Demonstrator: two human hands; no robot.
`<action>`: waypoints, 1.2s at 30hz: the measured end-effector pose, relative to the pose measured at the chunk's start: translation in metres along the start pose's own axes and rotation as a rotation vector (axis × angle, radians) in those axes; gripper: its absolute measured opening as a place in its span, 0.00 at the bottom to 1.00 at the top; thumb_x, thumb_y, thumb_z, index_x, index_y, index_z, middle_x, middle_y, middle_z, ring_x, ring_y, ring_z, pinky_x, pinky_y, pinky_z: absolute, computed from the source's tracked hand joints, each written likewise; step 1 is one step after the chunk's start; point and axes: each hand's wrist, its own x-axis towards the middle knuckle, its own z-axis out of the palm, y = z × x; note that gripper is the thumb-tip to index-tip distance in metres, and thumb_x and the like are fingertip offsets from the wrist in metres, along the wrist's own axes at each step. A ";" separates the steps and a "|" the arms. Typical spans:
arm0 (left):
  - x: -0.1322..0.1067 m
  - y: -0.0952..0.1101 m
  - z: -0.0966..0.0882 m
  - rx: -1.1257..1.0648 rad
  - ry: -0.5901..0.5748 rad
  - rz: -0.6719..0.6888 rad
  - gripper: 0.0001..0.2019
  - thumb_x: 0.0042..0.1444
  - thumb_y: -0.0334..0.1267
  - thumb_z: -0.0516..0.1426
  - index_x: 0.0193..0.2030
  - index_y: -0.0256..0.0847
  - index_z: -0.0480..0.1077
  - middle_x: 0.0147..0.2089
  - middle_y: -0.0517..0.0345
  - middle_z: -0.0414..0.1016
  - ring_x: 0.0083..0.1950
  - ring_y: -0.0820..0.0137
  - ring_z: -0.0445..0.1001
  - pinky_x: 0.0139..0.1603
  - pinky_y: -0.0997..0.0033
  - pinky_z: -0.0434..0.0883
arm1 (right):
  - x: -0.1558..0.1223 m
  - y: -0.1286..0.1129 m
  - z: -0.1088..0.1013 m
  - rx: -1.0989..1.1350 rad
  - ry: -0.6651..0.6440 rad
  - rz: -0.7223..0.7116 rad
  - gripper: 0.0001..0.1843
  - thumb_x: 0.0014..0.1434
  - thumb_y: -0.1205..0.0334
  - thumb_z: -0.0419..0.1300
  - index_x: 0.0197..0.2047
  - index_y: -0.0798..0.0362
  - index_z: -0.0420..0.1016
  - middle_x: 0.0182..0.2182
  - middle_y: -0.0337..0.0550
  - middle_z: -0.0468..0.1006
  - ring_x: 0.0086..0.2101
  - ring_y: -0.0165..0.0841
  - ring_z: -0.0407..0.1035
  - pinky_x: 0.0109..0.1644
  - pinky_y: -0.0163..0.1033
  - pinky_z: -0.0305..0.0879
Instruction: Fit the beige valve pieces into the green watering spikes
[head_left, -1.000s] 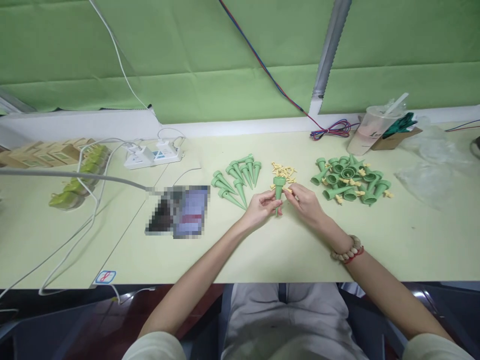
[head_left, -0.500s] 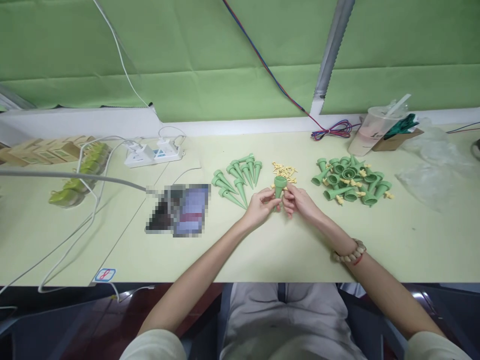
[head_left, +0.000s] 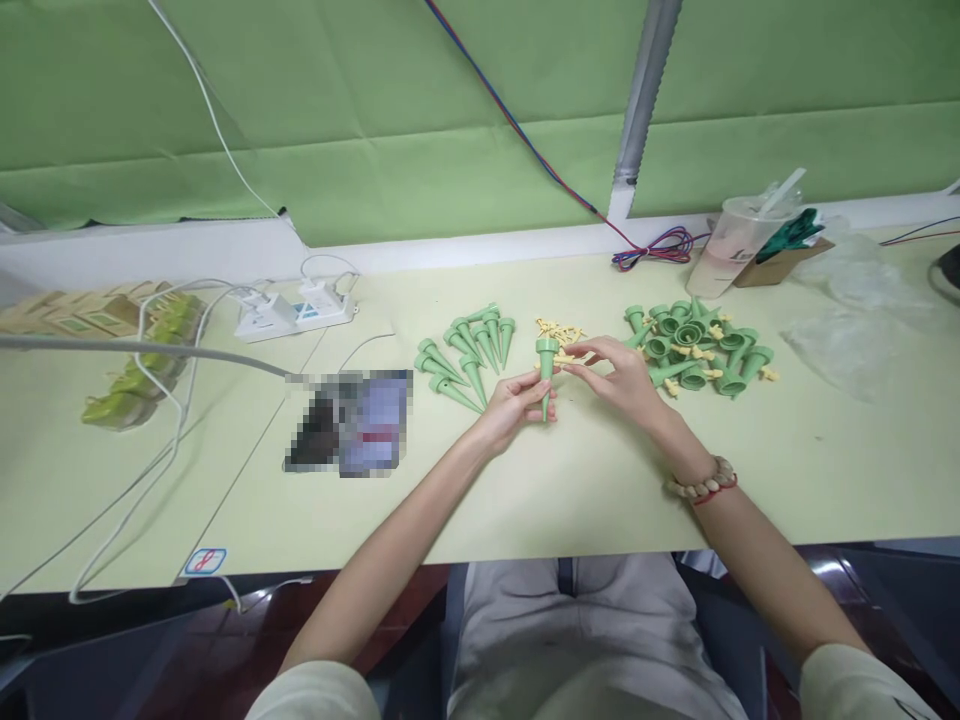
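My left hand (head_left: 517, 408) is closed on a green plant watering spike (head_left: 547, 375), held upright above the table with its wide cap up and its point down. A small yellow valve (head_left: 564, 361) shows at the right side of that spike. Beside it is my right hand (head_left: 616, 378), its thumb and fingers apart around the valve; whether they touch it is hard to see. Small yellow valves (head_left: 559, 330) lie in a loose heap just behind the hands. Several plain green spikes (head_left: 474, 345) are spread out to the left.
On the right lies a pile of green spikes with yellow pieces (head_left: 694, 340). Behind it stand a plastic cup (head_left: 735, 245) and a small cardboard box (head_left: 784, 262); plastic bags (head_left: 840, 345) lie farther right. A power strip (head_left: 296, 318), cables and a pixelated object (head_left: 375, 425) are at left.
My right hand has drawn back to the right from the spike and its fingers have spread. My left hand still holds the spike. The whole view has shifted slightly.
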 end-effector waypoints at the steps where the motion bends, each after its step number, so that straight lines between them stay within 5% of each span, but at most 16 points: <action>1: 0.000 0.000 0.000 -0.005 -0.003 -0.008 0.18 0.47 0.43 0.62 0.44 0.36 0.72 0.30 0.60 0.67 0.23 0.78 0.68 0.30 0.70 0.69 | 0.000 0.000 0.000 0.018 0.005 0.002 0.08 0.56 0.59 0.59 0.39 0.51 0.75 0.36 0.45 0.78 0.36 0.36 0.71 0.38 0.41 0.69; 8: -0.002 -0.004 -0.001 0.040 0.021 -0.011 0.19 0.46 0.42 0.62 0.45 0.36 0.72 0.29 0.61 0.67 0.23 0.78 0.69 0.29 0.70 0.70 | 0.000 -0.002 0.001 0.149 -0.095 0.108 0.07 0.55 0.61 0.59 0.32 0.53 0.77 0.33 0.47 0.79 0.34 0.34 0.72 0.38 0.39 0.68; 14: -0.004 -0.007 0.003 0.212 0.088 0.046 0.18 0.47 0.44 0.61 0.42 0.34 0.73 0.26 0.61 0.66 0.22 0.76 0.70 0.24 0.75 0.65 | -0.001 -0.005 0.009 0.344 -0.102 0.347 0.12 0.48 0.54 0.63 0.24 0.55 0.75 0.27 0.46 0.78 0.28 0.33 0.70 0.35 0.39 0.67; 19: -0.002 -0.009 0.005 0.363 0.136 0.260 0.09 0.49 0.40 0.59 0.30 0.34 0.72 0.26 0.62 0.63 0.22 0.77 0.69 0.27 0.74 0.68 | -0.002 -0.010 0.015 0.751 -0.150 0.627 0.14 0.43 0.53 0.67 0.21 0.54 0.71 0.22 0.39 0.72 0.25 0.28 0.66 0.32 0.35 0.64; 25: 0.001 -0.012 0.004 0.483 0.244 0.436 0.11 0.51 0.39 0.57 0.22 0.36 0.67 0.28 0.62 0.59 0.27 0.77 0.67 0.28 0.77 0.69 | 0.000 -0.020 0.016 1.334 -0.256 0.944 0.06 0.54 0.61 0.59 0.27 0.52 0.67 0.22 0.35 0.67 0.23 0.25 0.62 0.29 0.32 0.64; 29: 0.003 -0.010 0.006 0.434 0.256 0.410 0.08 0.52 0.39 0.57 0.27 0.36 0.71 0.28 0.62 0.60 0.25 0.78 0.67 0.28 0.76 0.68 | 0.002 -0.020 0.016 1.051 -0.203 0.868 0.11 0.53 0.54 0.60 0.29 0.53 0.68 0.25 0.38 0.70 0.26 0.27 0.65 0.34 0.34 0.65; 33: 0.003 -0.009 0.009 0.292 0.212 0.266 0.10 0.51 0.38 0.57 0.38 0.35 0.73 0.28 0.61 0.65 0.22 0.78 0.68 0.26 0.75 0.67 | -0.001 -0.014 0.014 0.316 -0.110 0.446 0.13 0.53 0.51 0.60 0.31 0.53 0.67 0.27 0.43 0.72 0.30 0.34 0.67 0.36 0.39 0.63; 36: 0.002 -0.010 0.010 0.231 0.194 0.150 0.12 0.49 0.40 0.58 0.38 0.33 0.73 0.26 0.61 0.66 0.20 0.78 0.67 0.23 0.75 0.68 | -0.003 -0.009 0.012 -0.114 -0.200 0.169 0.13 0.59 0.53 0.53 0.29 0.52 0.64 0.27 0.45 0.71 0.30 0.36 0.65 0.36 0.40 0.60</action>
